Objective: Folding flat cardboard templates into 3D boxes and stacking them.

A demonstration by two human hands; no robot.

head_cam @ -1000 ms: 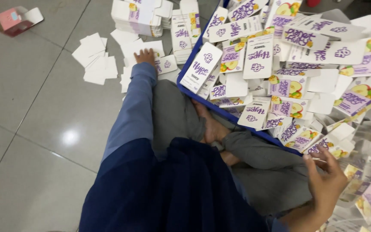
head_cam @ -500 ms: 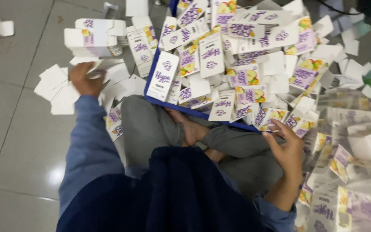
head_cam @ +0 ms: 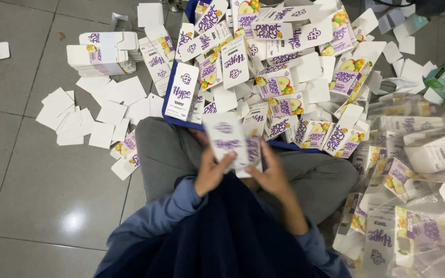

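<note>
I sit cross-legged on a grey tiled floor. My left hand (head_cam: 211, 172) and my right hand (head_cam: 270, 174) meet in front of my lap and together hold a flat white carton blank with purple print (head_cam: 230, 141), blurred by motion. Just beyond it a blue crate (head_cam: 170, 119) is heaped with several more flat white-and-purple cartons showing fruit pictures (head_cam: 279, 77).
Plain white card pieces (head_cam: 96, 110) lie scattered on the floor at left, behind them a neat stack of folded cartons (head_cam: 101, 52). Clear plastic wrappers with cartons (head_cam: 418, 170) pile up at right. Teal boxes (head_cam: 444, 77) sit far right.
My left hand has come back from the white cards on the floor and my right hand from the crate's edge; both now hold one carton in front of me.
</note>
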